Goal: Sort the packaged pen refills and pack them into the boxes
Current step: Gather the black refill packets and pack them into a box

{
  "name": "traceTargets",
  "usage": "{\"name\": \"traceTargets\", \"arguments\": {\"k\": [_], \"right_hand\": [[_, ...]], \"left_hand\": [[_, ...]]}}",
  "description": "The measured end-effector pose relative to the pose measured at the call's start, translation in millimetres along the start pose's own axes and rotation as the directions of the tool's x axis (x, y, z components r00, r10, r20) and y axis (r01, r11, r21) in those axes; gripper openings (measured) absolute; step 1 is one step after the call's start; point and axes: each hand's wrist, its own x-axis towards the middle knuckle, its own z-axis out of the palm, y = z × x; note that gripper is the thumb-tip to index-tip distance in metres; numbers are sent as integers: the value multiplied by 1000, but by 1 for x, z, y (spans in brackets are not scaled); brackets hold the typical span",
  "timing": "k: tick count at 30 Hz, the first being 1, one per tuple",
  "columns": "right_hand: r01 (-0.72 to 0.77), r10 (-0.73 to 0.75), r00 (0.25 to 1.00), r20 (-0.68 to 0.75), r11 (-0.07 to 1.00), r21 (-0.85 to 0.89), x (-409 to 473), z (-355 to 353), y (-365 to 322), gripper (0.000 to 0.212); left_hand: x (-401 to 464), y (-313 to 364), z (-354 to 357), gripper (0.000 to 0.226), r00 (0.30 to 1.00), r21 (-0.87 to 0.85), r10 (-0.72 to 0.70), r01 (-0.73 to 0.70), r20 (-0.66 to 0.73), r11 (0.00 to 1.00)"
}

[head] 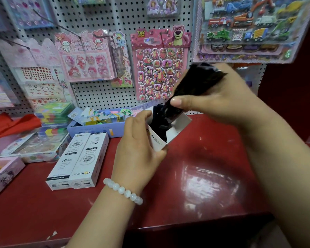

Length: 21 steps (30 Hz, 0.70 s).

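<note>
My left hand (138, 145) grips a small white box (175, 129) with its top flaps open, held upright above the red counter. My right hand (220, 97) holds a bundle of black packaged pen refills (195, 81), tilted, with its lower end inside the box's opening. My thumb presses on the bundle just above the rim. Two closed white refill boxes (79, 161) lie side by side on the counter to the left of my left hand.
The red counter (195, 185) is glossy, and its front edge runs near the bottom. A lilac tray (97, 129) of colourful items stands behind the white boxes. Pink boxes and stacked cases sit at the left. A pegboard (100, 18) with sticker sheets rises behind.
</note>
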Motion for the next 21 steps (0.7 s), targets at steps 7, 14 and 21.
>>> {"name": "traceTargets", "arguments": {"k": [7, 14, 21], "right_hand": [[26, -12, 983, 182, 997, -72, 10, 9, 7, 32], [-112, 161, 949, 271, 976, -189, 13, 27, 29, 25], [12, -19, 999, 50, 990, 139, 20, 26, 24, 12]], "left_hand": [[1, -5, -1, 84, 999, -27, -32, 31, -24, 999], [5, 1, 1, 77, 996, -104, -89, 89, 4, 991], [12, -8, -1, 88, 989, -127, -146, 146, 7, 981]]}}
